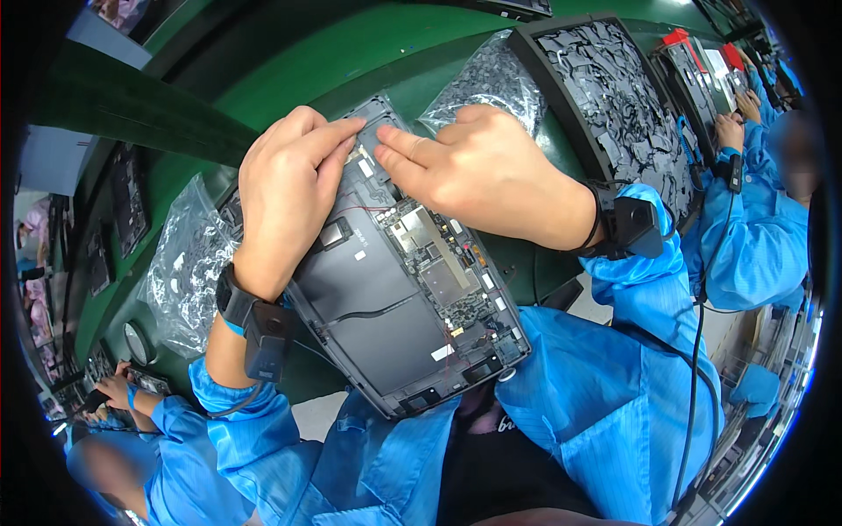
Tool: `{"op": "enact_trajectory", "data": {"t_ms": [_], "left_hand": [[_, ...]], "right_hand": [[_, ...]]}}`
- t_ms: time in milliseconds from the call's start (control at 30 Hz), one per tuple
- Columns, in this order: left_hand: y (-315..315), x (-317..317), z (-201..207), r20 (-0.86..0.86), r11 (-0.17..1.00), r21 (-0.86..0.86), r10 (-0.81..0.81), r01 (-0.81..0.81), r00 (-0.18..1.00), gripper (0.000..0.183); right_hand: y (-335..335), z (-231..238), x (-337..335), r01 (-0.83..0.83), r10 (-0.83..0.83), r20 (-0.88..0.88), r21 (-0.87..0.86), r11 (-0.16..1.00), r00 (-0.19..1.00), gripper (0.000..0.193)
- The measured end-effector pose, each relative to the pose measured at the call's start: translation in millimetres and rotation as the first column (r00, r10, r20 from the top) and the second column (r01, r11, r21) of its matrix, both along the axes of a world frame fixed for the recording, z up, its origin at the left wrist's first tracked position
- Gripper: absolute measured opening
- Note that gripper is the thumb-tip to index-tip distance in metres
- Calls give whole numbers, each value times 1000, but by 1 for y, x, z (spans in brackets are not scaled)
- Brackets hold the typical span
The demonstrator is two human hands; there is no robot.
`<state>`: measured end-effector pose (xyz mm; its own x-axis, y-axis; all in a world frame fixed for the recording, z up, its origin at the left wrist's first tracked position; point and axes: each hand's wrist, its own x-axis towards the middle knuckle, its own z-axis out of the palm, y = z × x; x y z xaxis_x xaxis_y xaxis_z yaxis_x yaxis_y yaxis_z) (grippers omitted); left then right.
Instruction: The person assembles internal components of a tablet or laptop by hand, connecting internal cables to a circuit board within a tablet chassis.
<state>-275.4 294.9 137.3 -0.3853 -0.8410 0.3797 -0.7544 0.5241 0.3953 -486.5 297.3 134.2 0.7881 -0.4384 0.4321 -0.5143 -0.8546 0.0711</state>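
Note:
An opened tablet [368, 272] lies tilted before me, its inside up, with a dark battery area on the left and a circuit board [443, 272] on the right. A thin black cable crosses the battery area. My left hand [294, 175] is at the tablet's far end, thumb and forefinger closed together at the casing. Close beside it, my right hand [482, 175] has its fingers bent and pressed together, fingertips on the same end. Anything small between the fingertips of either hand is hidden. Both wrists wear black strapped-on devices.
Beyond my right hand stands a black tray [605, 105] heaped with dark flat pieces. Clear plastic bags [495, 83] [189, 272] lie on the green table [351, 48]. Co-workers in blue sit at the right and lower left. A dark green bar [149, 101] runs at upper left.

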Motion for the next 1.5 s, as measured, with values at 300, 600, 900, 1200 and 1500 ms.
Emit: {"op": "enact_trajectory", "data": {"t_ms": [300,600,900,1200,1500], "left_hand": [[4,3,1,110,998,-11,-56,58,992,24],[89,24,4,-183,969,27,248,-248,951,50],[216,0,-61,-746,869,490,458,-66,483,61],[227,-2,-63,-768,830,554,536,-55,351,61],[212,-1,-25,-770,891,452,365,44,523,66]], "right_hand": [[21,-2,16,39,-33,-73,78,996,997,42],[48,-22,-31,-81,-281,585,516,853,761,41],[122,-43,-34,-112,-423,397,823,556,814,63],[130,-52,-21,-265,-446,493,836,481,747,65],[125,-48,-27,-279,-436,569,776,566,697,61]]}}
